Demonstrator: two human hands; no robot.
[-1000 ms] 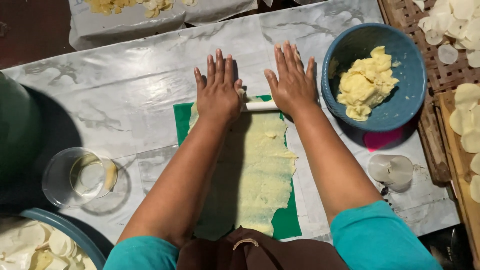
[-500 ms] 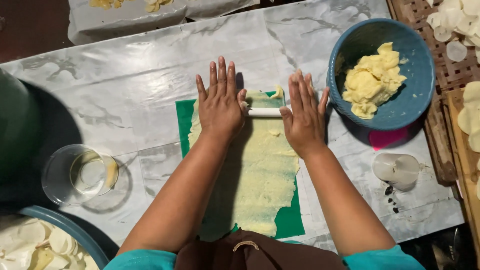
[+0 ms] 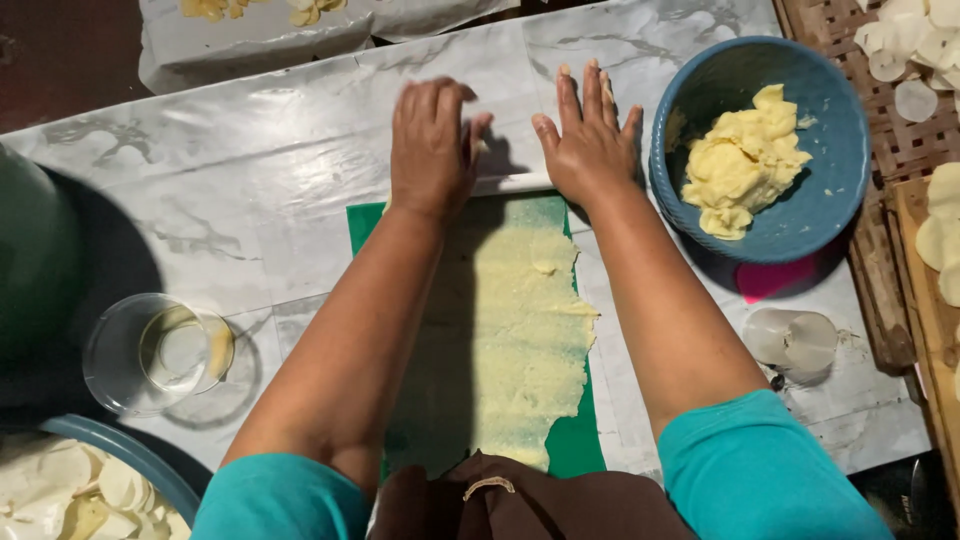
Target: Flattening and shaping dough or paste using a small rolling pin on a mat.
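My left hand (image 3: 430,150) and my right hand (image 3: 590,140) lie flat, fingers stretched, at the far end of a green mat (image 3: 362,225). A thin rough sheet of yellow dough (image 3: 525,330) covers the mat from my hands back toward my body. The white roller seen earlier is hidden under my palms. My left forearm casts a shadow over the left part of the sheet. Just right of my right hand stands a blue bowl (image 3: 830,110) holding a lump of yellow dough (image 3: 745,165).
A marbled plastic sheet (image 3: 250,150) covers the table. A glass (image 3: 160,355) stands left; a blue basin (image 3: 130,455) of pale slices sits at the lower left. A clear cup (image 3: 795,340) lies at right. A woven tray (image 3: 880,130) and wooden board (image 3: 925,300) carry pale discs.
Both hands drew back toward my body half a second ago, then pushed forward again to the mat's far end. The white roller between them is no longer visible.
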